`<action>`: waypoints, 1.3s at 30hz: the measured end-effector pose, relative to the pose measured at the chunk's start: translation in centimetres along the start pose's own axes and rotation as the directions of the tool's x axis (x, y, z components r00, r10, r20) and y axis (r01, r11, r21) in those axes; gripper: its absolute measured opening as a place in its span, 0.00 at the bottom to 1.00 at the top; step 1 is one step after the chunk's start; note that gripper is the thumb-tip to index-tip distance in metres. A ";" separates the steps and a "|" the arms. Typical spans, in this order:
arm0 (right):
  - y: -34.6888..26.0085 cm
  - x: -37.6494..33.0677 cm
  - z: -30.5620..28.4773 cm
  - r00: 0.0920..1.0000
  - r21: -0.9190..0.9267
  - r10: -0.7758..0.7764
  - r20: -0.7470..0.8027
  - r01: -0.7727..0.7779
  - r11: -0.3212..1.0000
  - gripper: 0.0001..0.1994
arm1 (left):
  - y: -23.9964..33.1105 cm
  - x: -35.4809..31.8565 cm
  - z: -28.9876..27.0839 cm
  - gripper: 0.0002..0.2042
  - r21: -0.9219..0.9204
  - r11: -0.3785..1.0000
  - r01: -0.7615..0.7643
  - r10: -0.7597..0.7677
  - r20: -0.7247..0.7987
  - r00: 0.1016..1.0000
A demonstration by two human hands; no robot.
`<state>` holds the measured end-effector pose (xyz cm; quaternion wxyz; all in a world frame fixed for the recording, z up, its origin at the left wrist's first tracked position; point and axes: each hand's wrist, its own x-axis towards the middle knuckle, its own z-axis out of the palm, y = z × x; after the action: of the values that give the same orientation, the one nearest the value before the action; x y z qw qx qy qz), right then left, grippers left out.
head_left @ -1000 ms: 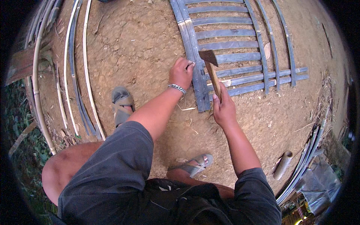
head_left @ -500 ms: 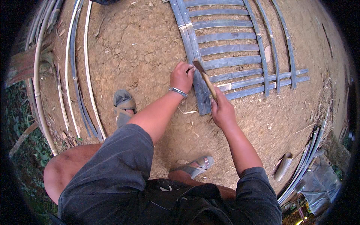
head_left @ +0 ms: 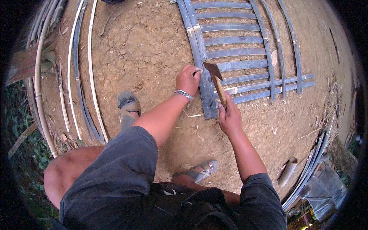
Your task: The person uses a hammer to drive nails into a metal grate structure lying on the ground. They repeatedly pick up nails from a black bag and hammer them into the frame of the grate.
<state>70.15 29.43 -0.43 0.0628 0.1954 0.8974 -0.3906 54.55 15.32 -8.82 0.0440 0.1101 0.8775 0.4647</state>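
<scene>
A frame of grey bamboo slats point(head_left: 237, 51) lies flat on the bare earth ahead of me. My right hand point(head_left: 229, 115) grips the wooden handle of a hatchet point(head_left: 215, 78), its dark head raised just above the frame's left rails. My left hand point(head_left: 188, 78), with a metal bracelet on the wrist, pinches a small nail against the double left rail point(head_left: 201, 65), just left of the hatchet head. I squat, with my sandalled feet behind the frame's near end.
Long split bamboo strips point(head_left: 82, 73) lie curved on the ground at the left. A short bamboo tube point(head_left: 287, 171) and more strips point(head_left: 310, 168) lie at the lower right. A sandal point(head_left: 128, 109) rests left of my arm. Vegetation borders the left edge.
The hatchet came down onto the rail half a second ago and is now lifted again. My left hand stayed at the same rail.
</scene>
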 end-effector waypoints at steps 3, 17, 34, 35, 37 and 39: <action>1.3 -0.2 1.0 0.988 -0.014 -0.142 -0.063 0.142 0.990 0.28 | 0.2 0.1 0.0 0.06 0.026 0.999 0.027 -0.027 0.009 1.000; 1.1 0.2 0.6 0.985 -0.047 -0.161 -0.063 0.158 0.986 0.28 | -0.1 9.0 -2.5 0.25 0.066 0.952 0.299 -0.300 0.015 0.954; 1.0 2.0 -0.2 0.941 -0.105 -0.302 -0.150 0.289 0.952 0.22 | -2.8 13.5 -1.7 0.26 0.260 0.956 0.135 -0.224 0.353 0.909; 1.2 1.7 -0.3 0.936 -0.037 -0.301 -0.181 0.299 0.953 0.19 | -2.9 13.5 -1.8 0.26 0.258 0.956 0.136 -0.222 0.343 0.913; 1.0 1.5 -0.7 0.919 0.177 -0.293 -0.263 0.345 0.922 0.12 | -3.0 13.7 -1.9 0.26 0.240 0.960 0.147 -0.227 0.352 0.908; -1.8 2.2 -1.3 0.916 0.440 -0.257 -0.307 0.377 0.815 0.08 | -3.4 13.8 -2.2 0.26 0.222 0.959 0.176 -0.252 0.388 0.886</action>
<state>67.50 29.92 1.06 -0.1613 0.0962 0.7894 -0.5844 40.27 14.95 -10.09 0.2694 0.1116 0.8935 0.3415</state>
